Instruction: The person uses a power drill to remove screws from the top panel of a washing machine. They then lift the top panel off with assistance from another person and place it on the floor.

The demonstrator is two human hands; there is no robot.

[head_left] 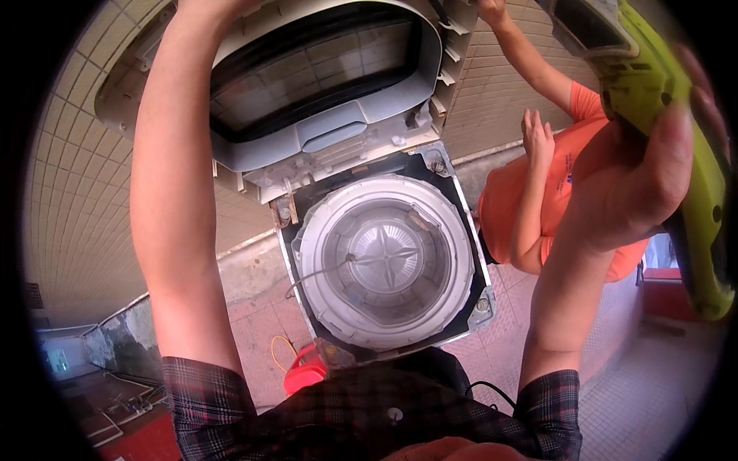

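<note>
A top-loading washing machine stands before me with its top cover (330,142) tilted up against the tiled wall. The cover carries a dark window lid (315,69). Below it the round tub (384,257) lies exposed, with a thin cord or hose hanging over its rim. My left hand (207,6) reaches to the cover's upper left; its fingers are cut off by the frame's top. Raised at the right, my right hand (653,180) is wrapped around a lime-green power tool (653,69), which is partly out of frame.
At the right a co-worker in an orange shirt (515,196) has one hand (492,9) at the cover's right edge and the other before the chest. A red object (306,373) with a yellow cord sits on the pink paving near the machine's front left corner. Tiled wall (84,177) rises behind.
</note>
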